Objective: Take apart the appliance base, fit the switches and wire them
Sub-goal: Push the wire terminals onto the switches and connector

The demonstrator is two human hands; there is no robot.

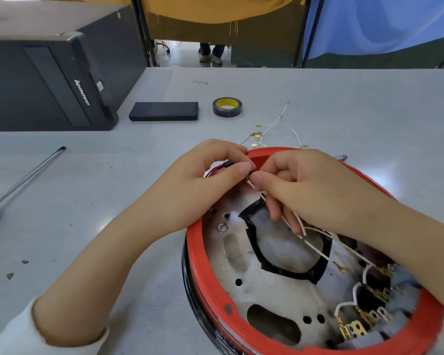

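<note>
Appliance base sits open side up at the near edge of the table, right of centre, so its inner metal plate and wiring face the worker. Red rim all round; grey switches with brass tabs already seated along the near-right inner wall.

Left hand: fingers curled, thumb and forefinger pinching a small black part at the far rim of the base. Judged to be steadying it so a terminal can be pushed on.

Right hand: thumb and forefinger pinch the end of a white wire, brought tip to tip with the left hand. Lower fingers are loosely curled around the wire's run, which trails back toward the switches. Exact contact point hidden by the thumbs.

Step in hand, as judged: wiring; disassembly and switch fitting look done.

Spare wires with brass terminals lie just beyond the base's far rim, within reach. Black tape roll and a flat black box further back, mid-table. Screwdriver set aside toward the left edge. Computer tower at far left corner.
</note>
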